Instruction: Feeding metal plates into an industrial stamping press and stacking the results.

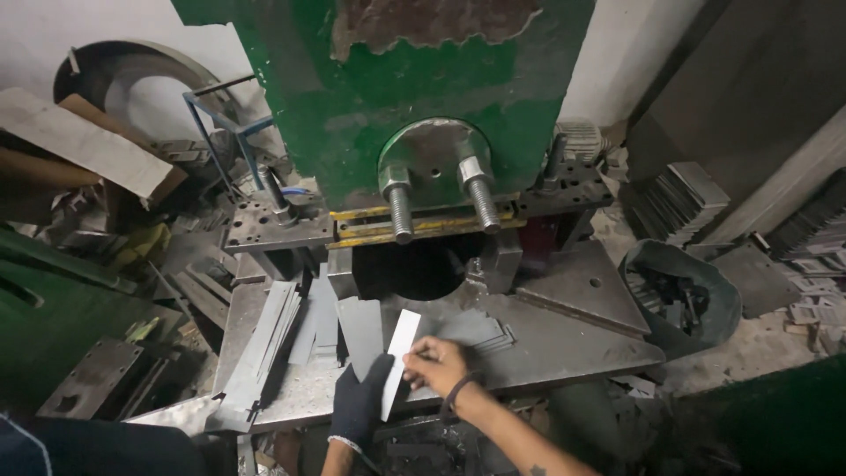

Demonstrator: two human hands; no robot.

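Observation:
My left hand, in a dark glove, grips the near end of a pale, narrow metal strip that lies slanted on the steel press table. My bare right hand pinches the strip's right edge near its middle, with a dark band on the wrist. The strip points toward the dark die opening of the green press. Two threaded bolts hang above that opening. A darker metal strip lies just left of the pale one.
A stack of long grey strips lies on the table's left part. A dark bucket of scrap pieces stands at right. Metal offcuts and stacked plates crowd the floor on both sides. A wooden board leans at far left.

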